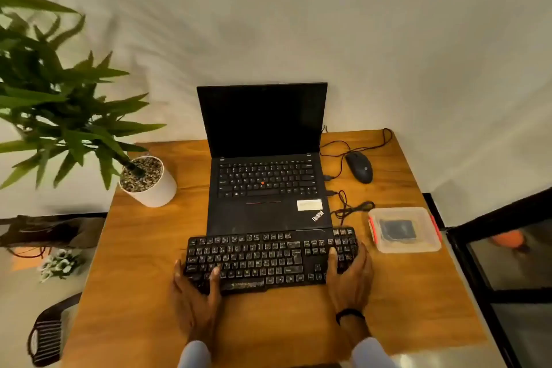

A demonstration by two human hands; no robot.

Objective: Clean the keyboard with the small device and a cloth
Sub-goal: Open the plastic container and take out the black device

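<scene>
Black keyboard (270, 260) lies on the table (134, 263) right in front of me, back edge up against the front lip of the open laptop (268, 188). My left hand (195, 299) grips its left end, thumb on the keys, fingers round the side. My right hand (349, 281) does the same at the numpad end. Just right of that: clear plastic box (403, 230) w/ red clips, sth dark inside. Mouse (359, 167) further back, potted plant (155, 188) at left.

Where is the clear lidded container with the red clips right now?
Head view: the container sits on the right side of the desk, just right of the keyboard and the right hand, nearer the person than the mouse.
</scene>
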